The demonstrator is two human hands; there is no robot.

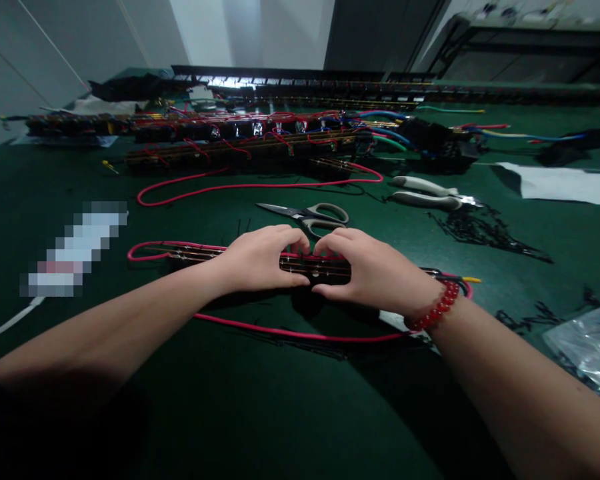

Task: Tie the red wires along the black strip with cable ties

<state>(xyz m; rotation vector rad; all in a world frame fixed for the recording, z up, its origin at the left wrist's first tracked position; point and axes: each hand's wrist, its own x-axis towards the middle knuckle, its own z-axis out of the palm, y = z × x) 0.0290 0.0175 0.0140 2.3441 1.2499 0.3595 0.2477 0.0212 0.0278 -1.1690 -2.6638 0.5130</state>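
My left hand (260, 260) and my right hand (375, 270) are curled around a long dark strip (325, 271) with thin gold-coloured wires along it. Thumbs sit on its near side and fingers on its far side, the fingertips nearly meeting in the middle. A red cable (300, 333) loops out in front of the strip, and another red loop (140, 245) shows past its left end. Just behind my fingers lie scissors (303, 215), spread partly apart. At the strip's right end, a yellow-tipped wire (471, 280) pokes out.
Pliers with pale grips (427, 193) lie behind and right, beside a heap of black cut ties (485, 230). Several wired bundles (240, 127) span the back. A pixelated white object (77, 247) with a cord is at left, a clear plastic bag (590, 347) at right.
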